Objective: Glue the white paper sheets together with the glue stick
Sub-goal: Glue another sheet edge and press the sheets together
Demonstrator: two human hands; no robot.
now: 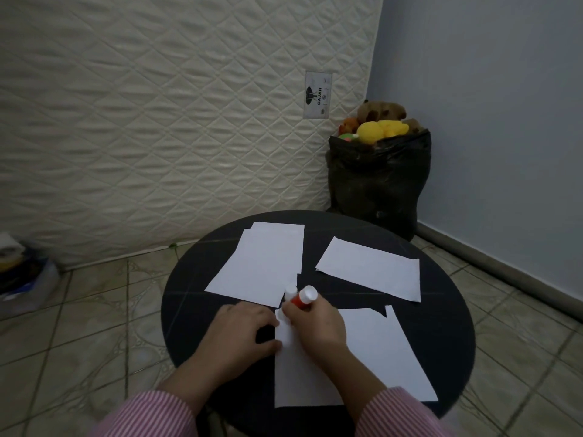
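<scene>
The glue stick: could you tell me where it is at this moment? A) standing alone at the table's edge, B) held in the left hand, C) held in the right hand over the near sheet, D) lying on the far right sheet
C: the right hand grips the glue stick above the near paper sheet, while the left hand rests at that sheet's left edge.

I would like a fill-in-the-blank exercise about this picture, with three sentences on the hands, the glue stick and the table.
1. The right hand grips the red glue stick, whose end cap is ____ in colour.
2. The left hand presses on the near paper sheet, which lies on a round ____ table.
3. Beyond the table, a black bag holds soft toys; the brightest one is ____.

Missing words: white; black; yellow
</scene>
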